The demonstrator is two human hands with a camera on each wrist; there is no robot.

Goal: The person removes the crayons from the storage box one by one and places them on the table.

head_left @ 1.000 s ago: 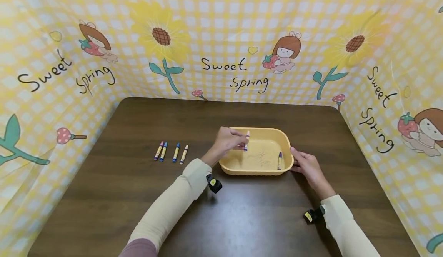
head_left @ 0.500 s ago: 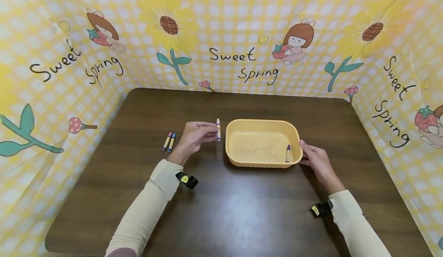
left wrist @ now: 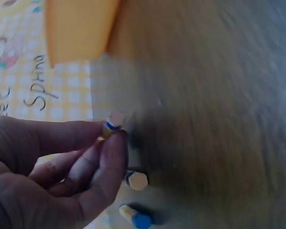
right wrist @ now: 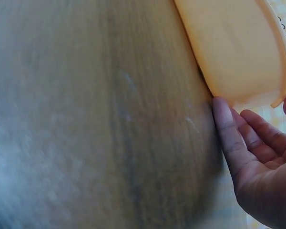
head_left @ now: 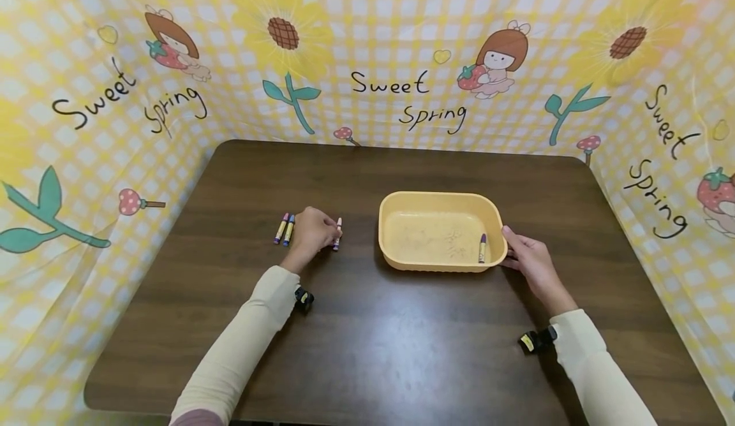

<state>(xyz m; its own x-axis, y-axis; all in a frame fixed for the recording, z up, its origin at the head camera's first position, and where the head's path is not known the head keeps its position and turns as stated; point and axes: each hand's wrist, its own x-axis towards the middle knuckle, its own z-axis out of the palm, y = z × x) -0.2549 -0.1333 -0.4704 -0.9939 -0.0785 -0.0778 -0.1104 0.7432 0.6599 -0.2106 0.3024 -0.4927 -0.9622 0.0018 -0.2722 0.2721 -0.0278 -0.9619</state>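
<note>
My left hand pinches a crayon with a pale pink tip between thumb and fingertips, held upright left of the yellow plastic basket. In the left wrist view, a crayon with a pale end and a blue-ended crayon show below the fingers; the hand hides them in the head view. My right hand holds the basket's right end, thumb at the rim and fingers against the outer wall. Inside the basket, near that end, lies a dark purple crayon.
Just left of my left hand, a pink-tipped crayon and a blue crayon lie side by side on the dark wooden table. A yellow checked cloth stands round the back and sides of the table.
My left hand has moved from over the basket leftward, out past its rim and down toward the crayons, the pale pink crayon still pinched. My right hand keeps its place on the basket.
</note>
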